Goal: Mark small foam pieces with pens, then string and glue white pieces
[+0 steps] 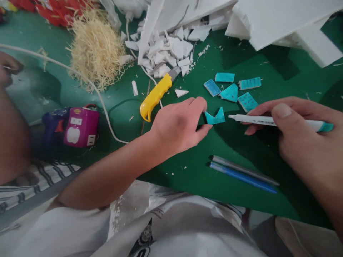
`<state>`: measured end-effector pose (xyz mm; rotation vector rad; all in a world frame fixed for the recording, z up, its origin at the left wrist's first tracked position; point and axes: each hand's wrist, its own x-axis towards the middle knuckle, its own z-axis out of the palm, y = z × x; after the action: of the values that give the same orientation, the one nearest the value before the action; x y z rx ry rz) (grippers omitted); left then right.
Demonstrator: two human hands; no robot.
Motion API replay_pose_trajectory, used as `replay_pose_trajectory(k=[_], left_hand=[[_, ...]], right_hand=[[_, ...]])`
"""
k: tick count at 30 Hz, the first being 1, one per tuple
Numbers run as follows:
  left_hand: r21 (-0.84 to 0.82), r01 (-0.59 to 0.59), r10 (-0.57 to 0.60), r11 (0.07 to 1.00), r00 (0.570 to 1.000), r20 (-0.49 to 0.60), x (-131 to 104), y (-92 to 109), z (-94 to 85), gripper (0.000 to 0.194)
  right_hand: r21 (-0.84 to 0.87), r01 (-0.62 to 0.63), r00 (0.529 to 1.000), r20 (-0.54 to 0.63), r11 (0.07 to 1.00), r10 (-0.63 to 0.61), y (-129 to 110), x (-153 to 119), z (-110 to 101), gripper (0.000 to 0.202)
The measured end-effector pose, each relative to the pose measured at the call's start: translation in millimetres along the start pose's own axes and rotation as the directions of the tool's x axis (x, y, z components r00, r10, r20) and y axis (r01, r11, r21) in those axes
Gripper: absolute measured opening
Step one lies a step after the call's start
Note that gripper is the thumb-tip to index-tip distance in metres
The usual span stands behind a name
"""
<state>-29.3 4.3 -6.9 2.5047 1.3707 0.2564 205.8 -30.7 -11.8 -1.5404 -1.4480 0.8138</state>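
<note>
Between thumb and fingers, my left hand (182, 123) pinches the left edge of a small turquoise foam piece (216, 117) with a notched top. My right hand (300, 128) grips a white marker (257, 120) with a turquoise end; its tip points left, close to the piece but apart from it. Behind the hands lie several turquoise pieces: a rectangle (224, 77), a tilted rectangle (212, 87), a roughly triangular one (229, 92), a striped strip (249, 83) and a dotted one (247, 102). A blue pen (242, 177) and a grey pen (245, 170) lie side by side nearer my body.
A yellow-handled utility knife (157, 96) lies left, blade out, by white foam scraps (168, 51). Large foam sheets (284, 21) stand behind. Straw (96, 50), a white cable (99, 94) and a magenta plug adapter (81, 127) are further left. Another person's arm (12, 132) is at the left edge.
</note>
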Motion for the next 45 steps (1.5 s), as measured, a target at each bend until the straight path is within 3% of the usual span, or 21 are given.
replay_pose_trajectory(k=[7,15,29,45], left_hand=[[-0.062,-0.053,0.054,0.997,0.998,0.01,3.8,-3.2,3.9,0.023],[-0.084,-0.043,0.048,0.996,0.998,0.048,8.1,-3.9,2.4,0.023],[-0.065,-0.027,0.031,0.998,0.997,0.063,8.5,-3.2,2.3,0.026],[-0.085,-0.025,0.031,0.996,0.997,0.066,9.4,-3.9,3.3,0.026]], right_hand=[[-0.043,0.092,0.996,0.013,0.995,-0.091,1.2,-3.2,-0.5,0.026],[0.007,0.021,0.995,0.096,1.0,-0.021,-0.3,-1.2,0.6,0.032],[-0.059,0.044,0.997,0.072,0.997,-0.04,-0.5,-2.6,1.1,0.022],[-0.038,0.029,0.998,0.05,0.999,-0.027,-0.8,-2.4,0.5,0.027]])
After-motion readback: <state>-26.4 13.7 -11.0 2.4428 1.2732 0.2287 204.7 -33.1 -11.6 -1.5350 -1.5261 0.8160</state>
